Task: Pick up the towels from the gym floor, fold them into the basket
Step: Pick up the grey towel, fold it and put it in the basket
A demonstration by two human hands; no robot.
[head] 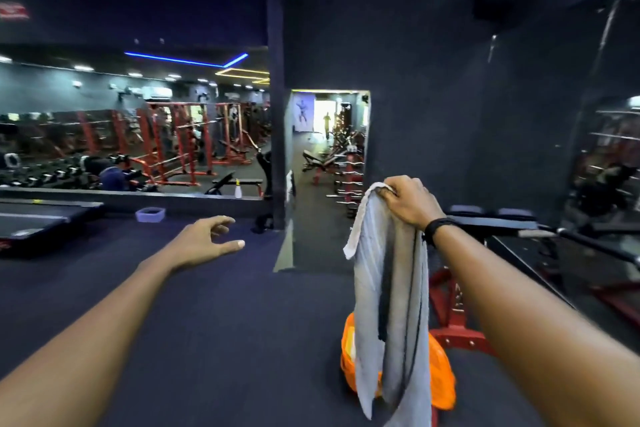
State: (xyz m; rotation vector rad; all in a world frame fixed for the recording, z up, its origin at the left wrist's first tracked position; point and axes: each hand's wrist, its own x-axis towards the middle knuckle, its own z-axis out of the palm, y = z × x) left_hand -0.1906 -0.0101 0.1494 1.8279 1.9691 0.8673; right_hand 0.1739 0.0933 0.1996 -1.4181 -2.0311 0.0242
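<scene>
Towels are our concern, yet going left to right we first meet a red and white sign (14, 11) high on the left wall, its writing too blurred for us to read. Below it a wide wall mirror (138, 121) shows red weight racks and rows of dumbbells. A small pale lilac plastic tub (150, 214) stands on the dark rubber gym floor (207, 305) at the foot of the mirror, and a white spray bottle (238, 189) stands further right by the mirror's lower edge.

Our left hand (204, 239) reaches forward above the floor, its fingers spread and loosely bent, holding nothing.

Right of the dark pillar, a doorway (329, 135) opens onto more benches and barbells.

Our right hand (408, 201), a black band (438, 227) on its wrist, grips the top of a long grey cloth towel (388, 288) with fingers curled round the bunched edge. It hangs straight down in folds, in front of an orange plastic basket (440, 374) on the floor. We see no label on towel or basket.
</scene>
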